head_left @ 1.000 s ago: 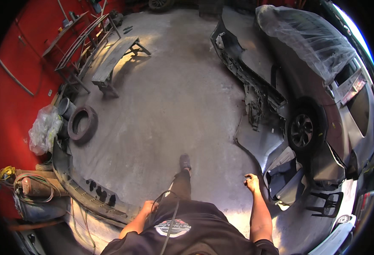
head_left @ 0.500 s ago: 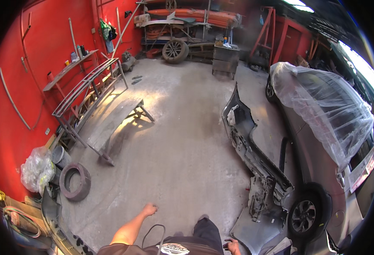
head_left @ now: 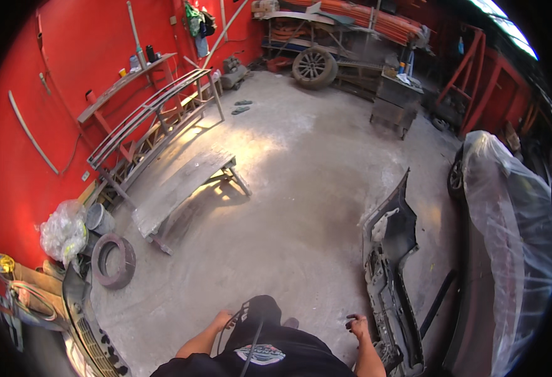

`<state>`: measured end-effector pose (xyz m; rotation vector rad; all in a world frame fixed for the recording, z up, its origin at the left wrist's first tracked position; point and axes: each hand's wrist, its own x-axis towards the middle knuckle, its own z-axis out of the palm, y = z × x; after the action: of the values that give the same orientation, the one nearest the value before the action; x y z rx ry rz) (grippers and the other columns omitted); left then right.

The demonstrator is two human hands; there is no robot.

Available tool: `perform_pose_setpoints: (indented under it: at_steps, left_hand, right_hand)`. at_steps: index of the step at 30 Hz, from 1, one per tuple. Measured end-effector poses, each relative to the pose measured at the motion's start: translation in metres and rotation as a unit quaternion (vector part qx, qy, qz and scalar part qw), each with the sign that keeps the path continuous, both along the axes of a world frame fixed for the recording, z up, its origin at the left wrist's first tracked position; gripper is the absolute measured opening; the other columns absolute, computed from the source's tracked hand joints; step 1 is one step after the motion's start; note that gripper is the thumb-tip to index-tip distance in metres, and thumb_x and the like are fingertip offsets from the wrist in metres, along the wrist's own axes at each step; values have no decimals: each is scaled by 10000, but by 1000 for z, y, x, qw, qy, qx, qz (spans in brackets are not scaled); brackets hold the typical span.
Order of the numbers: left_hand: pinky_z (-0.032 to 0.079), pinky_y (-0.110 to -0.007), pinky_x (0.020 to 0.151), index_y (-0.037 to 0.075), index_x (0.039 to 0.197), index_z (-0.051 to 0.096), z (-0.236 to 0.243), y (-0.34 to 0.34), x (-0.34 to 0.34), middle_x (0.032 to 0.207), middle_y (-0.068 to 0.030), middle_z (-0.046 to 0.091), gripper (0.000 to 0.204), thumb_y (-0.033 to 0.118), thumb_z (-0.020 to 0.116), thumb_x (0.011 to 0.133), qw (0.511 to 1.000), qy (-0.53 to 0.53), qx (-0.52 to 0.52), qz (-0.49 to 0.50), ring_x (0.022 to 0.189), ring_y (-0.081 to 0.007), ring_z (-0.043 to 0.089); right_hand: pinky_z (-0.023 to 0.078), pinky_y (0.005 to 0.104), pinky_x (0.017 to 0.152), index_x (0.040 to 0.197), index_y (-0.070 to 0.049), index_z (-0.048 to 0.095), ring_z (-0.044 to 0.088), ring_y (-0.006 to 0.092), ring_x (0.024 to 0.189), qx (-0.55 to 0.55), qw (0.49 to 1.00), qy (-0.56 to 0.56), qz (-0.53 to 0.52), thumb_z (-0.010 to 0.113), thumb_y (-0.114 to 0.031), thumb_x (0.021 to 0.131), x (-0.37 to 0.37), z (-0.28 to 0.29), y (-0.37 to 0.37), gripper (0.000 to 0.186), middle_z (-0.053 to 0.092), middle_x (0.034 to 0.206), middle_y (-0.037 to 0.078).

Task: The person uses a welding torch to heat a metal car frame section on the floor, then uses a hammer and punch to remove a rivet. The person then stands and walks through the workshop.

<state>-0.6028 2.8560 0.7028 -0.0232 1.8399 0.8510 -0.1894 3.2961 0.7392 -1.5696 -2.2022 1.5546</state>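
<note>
My left hand (head_left: pixel 223 319) hangs low in front of my left side, close to my raised dark trouser leg (head_left: pixel 260 311). Its fingers are too small and partly hidden to read, and a thin black cord (head_left: pixel 251 349) loops beside it over my dark shirt. To the right, my right hand (head_left: pixel 357 325) hangs with fingers loosely bent and apart, and I see nothing in it. Nearest to that hand is a dark car bumper (head_left: pixel 391 286) lying lengthwise on the concrete floor; a gap shows between them.
A low wooden bench (head_left: pixel 178 191) and a metal frame rack (head_left: pixel 144 119) stand left. A tyre (head_left: pixel 125 271) and a grey bucket (head_left: pixel 100 218) sit nearer. Plastic sheeting (head_left: pixel 508 232) covers a car at right. Farther back are a wheel (head_left: pixel 314 68) and a metal cabinet (head_left: pixel 394 103).
My view has turned rightward-to-left, so the bench, wheel and bumper sit farther right. My right hand has come up beside the bumper; my left hand has drawn closer to my leg, which has lifted.
</note>
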Motion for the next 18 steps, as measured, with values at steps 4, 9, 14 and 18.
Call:
perform_pose_setpoints:
  at_steps: [4, 9, 14, 18]
  left_hand:
    - [567, -405, 568, -2, 1107, 717, -29, 18, -27, 902, -177, 718, 284, 191, 620, 922, 993, -57, -92, 53, 688, -274, 698]
    - [597, -462, 623, -15, 1096, 722, -81, 147, -153, 952, -188, 721, 290, 173, 599, 912, 974, 33, -5, -222, 758, -328, 713]
    - [585, -486, 753, 35, 1291, 640, 2, 417, -326, 1124, -189, 691, 423, 268, 589, 941, 992, -75, -57, -88, 979, -349, 687]
    - [589, -417, 773, 52, 1309, 632, 107, 642, -455, 1185, -165, 677, 441, 321, 629, 959, 956, -41, 27, -289, 1035, -282, 672]
  right_hand:
    - [544, 293, 624, 1097, 44, 696, 695, 186, 691, 33, 984, 171, -33, 431, -40, 792, -188, 94, 157, 412, 726, 772, 126]
    - [546, 300, 627, 1168, 35, 659, 679, 187, 680, -5, 991, 129, 25, 483, -60, 824, -298, 47, 275, 398, 715, 794, 115]
    - [560, 308, 680, 1206, 15, 650, 683, 184, 737, -241, 966, -92, 32, 545, -57, 850, -334, 55, 336, 378, 724, 905, 123]
    - [542, 316, 758, 1220, 16, 656, 683, 172, 860, -186, 980, 65, -38, 627, -133, 892, -367, 92, 395, 362, 730, 979, 122]
